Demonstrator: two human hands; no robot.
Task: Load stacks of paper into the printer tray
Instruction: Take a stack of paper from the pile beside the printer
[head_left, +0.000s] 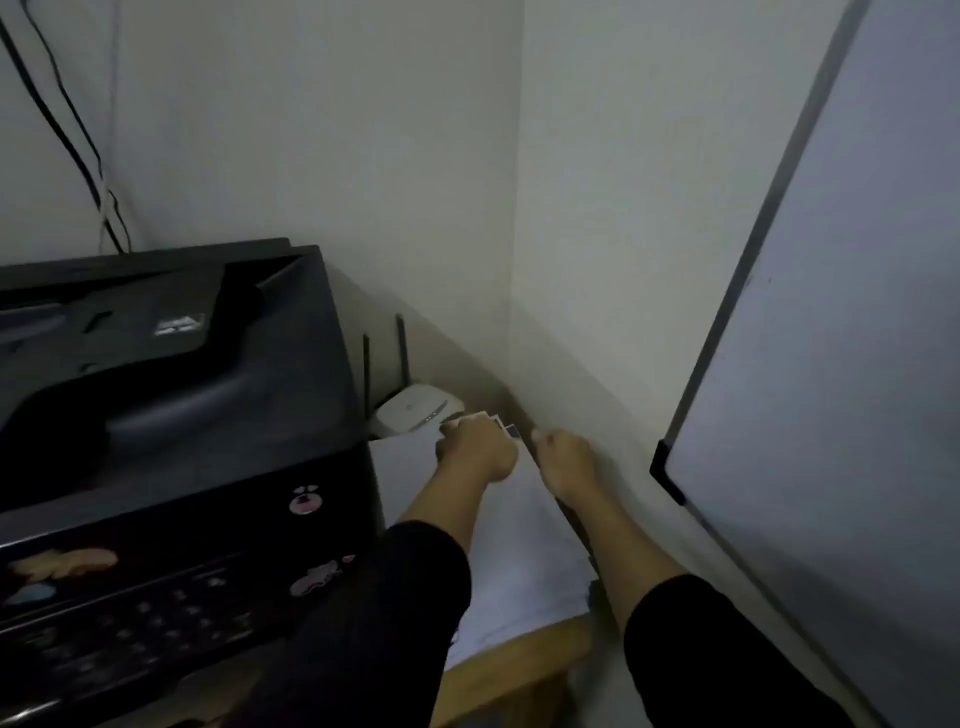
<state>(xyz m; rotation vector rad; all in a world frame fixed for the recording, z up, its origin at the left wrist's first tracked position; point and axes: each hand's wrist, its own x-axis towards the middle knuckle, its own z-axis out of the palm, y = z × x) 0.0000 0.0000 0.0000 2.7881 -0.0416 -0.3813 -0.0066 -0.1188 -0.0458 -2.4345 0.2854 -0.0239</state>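
Two black cables (67, 130) run down the wall at the far left and disappear behind a black printer (171, 415). The printer fills the left side of the view; its top is dark and moulded, and its front panel carries several stickers (306, 500) and a keypad (156, 629) of small buttons. No open paper tray shows on it.

Just right of the printer, against the wall, sits a white router (415, 413) with two thin black antennas (401, 348) standing upright. In front of the router lies a stack of paper (524, 551), white and flat, resting on a wooden table (514, 665) between the printer and the right wall. The stack reaches from the router toward the table's near edge.

The left hand (480, 447) is at the far end of the stack, fingers curled down onto the paper's far edge beside the router. It seems to be gripping that edge, though blur makes the hold hard to confirm. The right hand (563, 460) is at the stack's far right corner, close to the wall, fingers bent; I cannot tell whether it grips the paper or only touches it. Both forearms are bare below black sleeves (405, 613).

A whiteboard (831, 338) with a grey frame leans at the far right.
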